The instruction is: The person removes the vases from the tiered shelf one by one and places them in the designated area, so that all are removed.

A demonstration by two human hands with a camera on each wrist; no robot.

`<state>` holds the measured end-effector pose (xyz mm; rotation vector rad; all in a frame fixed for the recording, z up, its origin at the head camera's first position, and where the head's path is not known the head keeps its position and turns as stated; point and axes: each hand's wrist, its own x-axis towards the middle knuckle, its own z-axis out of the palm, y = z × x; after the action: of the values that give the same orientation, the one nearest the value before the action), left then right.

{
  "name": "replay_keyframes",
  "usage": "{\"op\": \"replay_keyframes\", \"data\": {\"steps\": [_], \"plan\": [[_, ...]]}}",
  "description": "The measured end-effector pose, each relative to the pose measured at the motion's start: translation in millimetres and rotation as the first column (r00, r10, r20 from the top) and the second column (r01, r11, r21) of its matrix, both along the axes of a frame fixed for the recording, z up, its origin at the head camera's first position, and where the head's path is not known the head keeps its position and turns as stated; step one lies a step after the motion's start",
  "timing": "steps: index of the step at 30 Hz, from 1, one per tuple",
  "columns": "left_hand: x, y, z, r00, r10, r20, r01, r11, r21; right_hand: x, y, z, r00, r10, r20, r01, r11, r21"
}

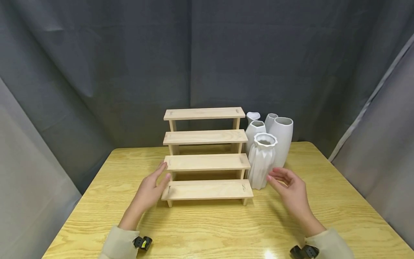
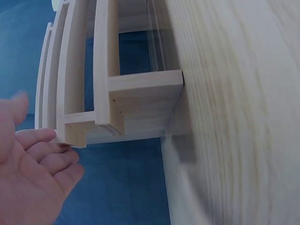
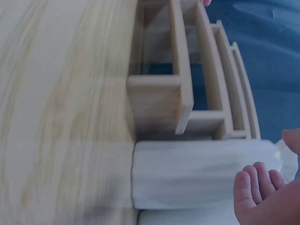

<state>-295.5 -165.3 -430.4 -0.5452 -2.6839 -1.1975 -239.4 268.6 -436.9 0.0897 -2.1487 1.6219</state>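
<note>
A stepped wooden display shelf (image 1: 207,162) with several tiers stands on the table. My left hand (image 1: 149,190) is at its left end, fingers extended toward the lower tiers; in the left wrist view the fingertips (image 2: 65,161) meet the end of one step. Right of the shelf stands a white pleated vase (image 1: 260,162) with a scalloped rim, upright. My right hand (image 1: 289,190) is close beside this vase, fingers loosely bent and holding nothing. Whether the fingertips touch the vase I cannot tell. In the right wrist view the pleated vase (image 3: 201,173) appears sideways next to the shelf.
Behind the pleated vase cluster several other white vases, including a tall smooth one (image 1: 282,138) and a faceted one (image 1: 255,126). The wooden table (image 1: 207,230) extends to both sides. Dark grey curtains (image 1: 191,54) hang behind it, with lighter cloth at both sides.
</note>
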Motion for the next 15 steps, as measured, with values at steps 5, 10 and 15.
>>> {"op": "replay_keyframes", "data": {"steps": [5,10,15], "plan": [[3.0,3.3,2.0,1.0,0.007,-0.013,-0.007,1.0,-0.002,6.8,-12.0,6.0,0.999,0.045,-0.001,-0.045,0.999,-0.028],[5.5,8.1,5.9,1.0,-0.014,-0.02,0.014,1.0,-0.004,10.1,-22.9,13.4,0.994,0.108,-0.031,-0.108,0.994,-0.021],[7.2,14.2,14.2,0.999,-0.023,-0.025,0.023,1.0,-0.006,6.5,-32.1,18.4,0.987,0.154,-0.055,-0.153,0.988,0.02]]}}
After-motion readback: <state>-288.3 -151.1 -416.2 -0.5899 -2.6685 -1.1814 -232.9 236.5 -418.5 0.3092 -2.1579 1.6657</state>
